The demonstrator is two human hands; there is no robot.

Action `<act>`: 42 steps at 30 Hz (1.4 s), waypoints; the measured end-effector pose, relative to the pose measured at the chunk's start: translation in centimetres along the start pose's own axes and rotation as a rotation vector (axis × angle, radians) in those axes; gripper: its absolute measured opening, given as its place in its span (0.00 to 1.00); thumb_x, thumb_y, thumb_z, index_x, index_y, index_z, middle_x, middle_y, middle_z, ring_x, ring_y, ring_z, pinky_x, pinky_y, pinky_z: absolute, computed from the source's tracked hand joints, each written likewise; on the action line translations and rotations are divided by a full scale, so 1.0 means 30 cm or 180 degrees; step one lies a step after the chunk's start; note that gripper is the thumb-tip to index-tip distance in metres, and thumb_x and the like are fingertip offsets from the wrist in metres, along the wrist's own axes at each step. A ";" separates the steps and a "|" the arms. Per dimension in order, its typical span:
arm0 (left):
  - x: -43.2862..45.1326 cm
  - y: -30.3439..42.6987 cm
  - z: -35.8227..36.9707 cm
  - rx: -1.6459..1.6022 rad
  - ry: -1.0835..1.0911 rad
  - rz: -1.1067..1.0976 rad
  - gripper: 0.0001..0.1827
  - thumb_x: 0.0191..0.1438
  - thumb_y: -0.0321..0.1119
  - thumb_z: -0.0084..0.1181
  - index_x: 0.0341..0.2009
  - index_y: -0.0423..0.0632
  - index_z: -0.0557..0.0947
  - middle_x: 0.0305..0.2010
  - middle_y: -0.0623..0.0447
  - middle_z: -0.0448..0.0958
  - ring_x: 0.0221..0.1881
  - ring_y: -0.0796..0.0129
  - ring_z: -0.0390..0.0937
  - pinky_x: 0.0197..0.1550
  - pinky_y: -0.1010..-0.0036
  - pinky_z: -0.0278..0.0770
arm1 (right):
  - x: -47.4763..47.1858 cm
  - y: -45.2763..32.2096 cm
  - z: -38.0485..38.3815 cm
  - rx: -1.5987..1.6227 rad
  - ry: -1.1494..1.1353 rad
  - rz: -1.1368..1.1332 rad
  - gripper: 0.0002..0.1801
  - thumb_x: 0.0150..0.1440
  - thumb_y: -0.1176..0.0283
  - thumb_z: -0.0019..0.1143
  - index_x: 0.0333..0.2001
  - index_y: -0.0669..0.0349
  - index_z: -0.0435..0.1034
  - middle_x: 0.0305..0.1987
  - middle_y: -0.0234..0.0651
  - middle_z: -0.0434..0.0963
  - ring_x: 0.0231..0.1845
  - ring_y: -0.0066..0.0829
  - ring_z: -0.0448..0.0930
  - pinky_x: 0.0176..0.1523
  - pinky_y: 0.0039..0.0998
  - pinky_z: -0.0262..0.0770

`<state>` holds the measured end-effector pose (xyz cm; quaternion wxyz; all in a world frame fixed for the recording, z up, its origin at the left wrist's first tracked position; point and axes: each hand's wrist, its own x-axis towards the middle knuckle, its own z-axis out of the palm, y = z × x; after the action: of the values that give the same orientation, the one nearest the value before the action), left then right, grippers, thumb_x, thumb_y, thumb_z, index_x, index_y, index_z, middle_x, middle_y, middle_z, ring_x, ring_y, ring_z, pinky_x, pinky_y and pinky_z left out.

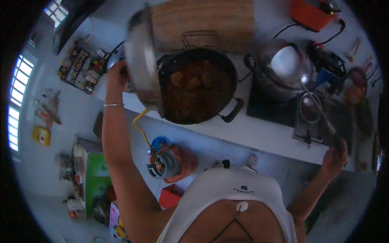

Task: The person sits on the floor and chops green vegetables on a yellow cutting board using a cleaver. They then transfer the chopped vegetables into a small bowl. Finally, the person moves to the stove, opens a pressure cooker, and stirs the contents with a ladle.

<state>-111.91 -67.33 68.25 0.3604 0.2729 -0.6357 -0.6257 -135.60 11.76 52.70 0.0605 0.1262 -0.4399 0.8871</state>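
Observation:
My left hand [117, 73], with a bracelet at the wrist, grips a large domed metal lid [141, 66] from its outer side. The lid stands nearly on edge over the left side of a black two-handled wok [229, 104]. Chunks of food in brown sauce [194, 83] lie in the wok. Away to the right, my right hand [335, 158] is closed around the dark handle of a long metal wok spatula [326, 121]. Its broad shiny head is above a metal pot [261, 80] with a black side handle.
A wooden board [206, 18] leans behind the wok. A small metal ladle or cup [310, 106] rests on the dark cooktop [270, 111]. A spice rack [80, 68] is at left. Below the white counter [194, 127] stands a gas cylinder [167, 165] with a yellow hose [139, 124].

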 end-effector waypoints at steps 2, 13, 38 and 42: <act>-0.019 -0.014 -0.085 -0.1027 -0.0048 -0.0104 0.23 0.57 0.44 0.56 0.52 0.42 0.77 0.47 0.45 0.79 0.43 0.62 0.79 0.41 0.65 0.80 | -0.003 0.024 0.065 -0.0722 -0.0047 -0.0088 0.24 0.59 0.72 0.55 0.58 0.68 0.65 0.59 0.43 0.72 0.57 0.33 0.74 0.57 0.31 0.71; -0.407 -0.266 -0.410 -0.2950 -0.0075 -0.0243 0.24 0.56 0.44 0.56 0.53 0.43 0.77 0.48 0.46 0.78 0.45 0.62 0.78 0.45 0.64 0.78 | 0.001 0.108 0.573 -0.1885 -0.1668 -0.0262 0.17 0.54 0.73 0.57 0.49 0.65 0.72 0.42 0.49 0.79 0.31 0.32 0.82 0.33 0.29 0.78; -0.897 -0.573 -0.261 -0.4463 -0.0269 -0.0073 0.26 0.55 0.44 0.57 0.55 0.44 0.74 0.50 0.46 0.76 0.49 0.61 0.76 0.52 0.61 0.74 | 0.072 0.402 1.195 -0.4127 -0.5536 -0.2112 0.16 0.50 0.73 0.58 0.46 0.55 0.71 0.31 0.40 0.70 0.33 0.44 0.76 0.34 0.42 0.72; -0.903 -0.585 -0.265 -0.4512 -0.0267 -0.0050 0.26 0.55 0.44 0.58 0.55 0.44 0.74 0.50 0.46 0.76 0.50 0.61 0.75 0.53 0.60 0.73 | 0.079 0.318 1.183 -0.4152 -0.5683 -0.2067 0.20 0.48 0.73 0.58 0.48 0.55 0.70 0.33 0.40 0.70 0.35 0.43 0.76 0.35 0.43 0.73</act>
<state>-91.35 -51.66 47.35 0.4219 -0.0471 -0.0868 -0.9013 -133.91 -22.27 66.66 0.0068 0.7612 -0.6479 0.0281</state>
